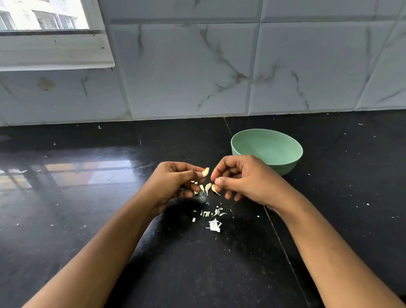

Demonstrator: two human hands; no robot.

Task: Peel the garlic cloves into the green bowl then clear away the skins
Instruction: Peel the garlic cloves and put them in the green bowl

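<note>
In the grip of the left hand [175, 181] a garlic clove [205, 172] was pinched above loose cloves [207, 188] and skins [215, 225] on the tabletop [83, 217], presumably for stripping by the curled right hand [245, 177], its grip unreadable, with the green bowl [273, 150] placed just behind.

Glossy black stone countertop [67, 220], white-flecked, seams running from far edge to near edge. Grey-white veined marble wall tiles [193, 68] behind far edge. White-framed window [40, 28] upper left; daylight reflected along countertop's left edge.

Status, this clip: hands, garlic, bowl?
Left hand pinches garlic clove; right hand curled beside it. Loose cloves on counter. Green bowl just behind. Skins scattered, nothing blocking.
</note>
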